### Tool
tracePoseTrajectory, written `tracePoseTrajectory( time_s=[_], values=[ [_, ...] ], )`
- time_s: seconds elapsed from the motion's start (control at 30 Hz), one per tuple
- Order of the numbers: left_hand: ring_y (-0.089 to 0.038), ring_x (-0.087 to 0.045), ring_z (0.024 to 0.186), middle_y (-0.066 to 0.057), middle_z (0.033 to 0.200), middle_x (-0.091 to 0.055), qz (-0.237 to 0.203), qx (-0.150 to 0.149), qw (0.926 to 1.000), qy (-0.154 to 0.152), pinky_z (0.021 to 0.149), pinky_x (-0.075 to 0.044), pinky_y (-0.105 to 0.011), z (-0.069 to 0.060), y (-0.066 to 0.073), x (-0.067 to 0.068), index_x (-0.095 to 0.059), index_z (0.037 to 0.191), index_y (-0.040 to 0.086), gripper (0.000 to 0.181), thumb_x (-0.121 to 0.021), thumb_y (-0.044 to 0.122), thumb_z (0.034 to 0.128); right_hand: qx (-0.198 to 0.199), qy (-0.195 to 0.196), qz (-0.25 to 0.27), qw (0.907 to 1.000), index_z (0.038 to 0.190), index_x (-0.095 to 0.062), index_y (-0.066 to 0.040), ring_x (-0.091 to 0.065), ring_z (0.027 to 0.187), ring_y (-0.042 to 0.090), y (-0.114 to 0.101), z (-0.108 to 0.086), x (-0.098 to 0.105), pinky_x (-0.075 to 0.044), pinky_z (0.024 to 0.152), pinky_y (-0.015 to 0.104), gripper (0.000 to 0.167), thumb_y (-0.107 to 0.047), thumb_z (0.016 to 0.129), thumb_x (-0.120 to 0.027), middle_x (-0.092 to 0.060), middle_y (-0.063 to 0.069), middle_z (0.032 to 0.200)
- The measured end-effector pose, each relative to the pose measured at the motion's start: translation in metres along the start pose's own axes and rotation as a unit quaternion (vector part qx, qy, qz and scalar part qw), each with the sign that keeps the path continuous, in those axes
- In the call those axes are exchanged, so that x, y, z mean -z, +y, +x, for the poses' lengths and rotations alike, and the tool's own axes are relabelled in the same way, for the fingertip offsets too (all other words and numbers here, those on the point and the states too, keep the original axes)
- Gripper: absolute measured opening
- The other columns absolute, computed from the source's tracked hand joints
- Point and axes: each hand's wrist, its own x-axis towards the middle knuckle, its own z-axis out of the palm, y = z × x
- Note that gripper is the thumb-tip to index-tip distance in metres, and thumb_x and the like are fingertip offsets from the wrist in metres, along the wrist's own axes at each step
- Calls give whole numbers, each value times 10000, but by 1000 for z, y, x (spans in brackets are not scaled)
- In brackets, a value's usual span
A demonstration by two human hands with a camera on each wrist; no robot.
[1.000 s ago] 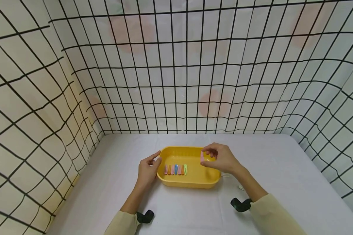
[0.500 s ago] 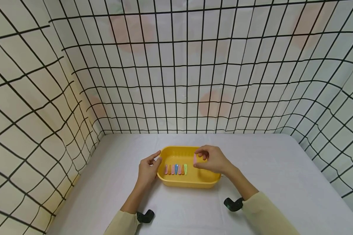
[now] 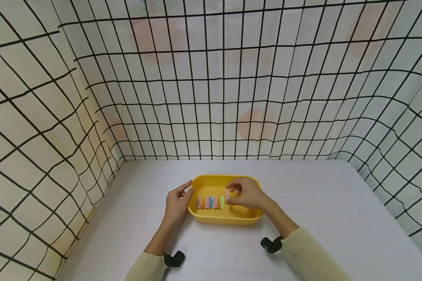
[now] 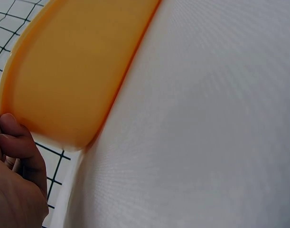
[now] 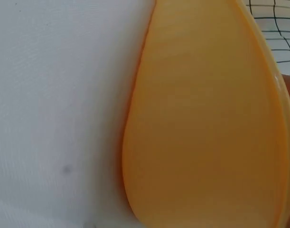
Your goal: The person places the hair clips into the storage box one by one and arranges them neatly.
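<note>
A yellow tray (image 3: 225,220) stands on the white table, with a row of snap hair clips lying side by side in its left half. Among them are a blue hair clip (image 3: 211,202) and, at the row's right end, a light green hair clip (image 3: 222,202). My left hand (image 3: 176,203) holds the tray's left end by the rim, fingertips against its outer wall in the left wrist view. Over the tray, my right hand (image 3: 247,193) pinches a pink hair clip (image 3: 227,194) between thumb and fingers, just right of the green one. In the right wrist view the tray wall hides most of that hand.
A black wire grid (image 3: 211,103) encloses the table (image 3: 161,171) at the back and both sides, with white sheeting behind it. Each wrist carries a black camera mount, one of them the right mount (image 3: 271,245).
My right hand has moved left over the tray with the pink hair clip, coming close to the green one. The left hand and the tray have stayed in place.
</note>
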Motion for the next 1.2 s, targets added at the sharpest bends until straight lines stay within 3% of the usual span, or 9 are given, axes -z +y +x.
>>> tracePoseTrajectory(
  time_s=[0.27,0.57,1.2],
  values=[
    [-107,-420,370,-25,673,-530,-52,67,10000,12,373,-404,-193,-1,1,0,-706,1345,216,364,-695,252,983,-421,-154,-250,9987,1070,-746,-125,-542,782,124,-1,6,-11,-475,709,221,406,-284,743,-927,-661,-13,907],
    [-103,-425,370,-28,673,-530,-59,-22,10000,-35,374,-410,-200,-2,1,0,-703,1348,218,361,-689,245,988,-858,-395,-68,9955,1034,-733,-109,-538,785,157,2,11,-20,-471,711,251,405,-214,706,-948,-651,8,901],
    [-98,-425,355,-23,666,-532,-59,22,10000,9,371,-408,-206,-1,0,1,-705,1345,236,364,-697,251,982,-929,-621,-35,9937,1005,-717,-97,-524,829,164,8,12,-24,-473,739,267,426,-165,670,-970,-629,24,899]
  ],
)
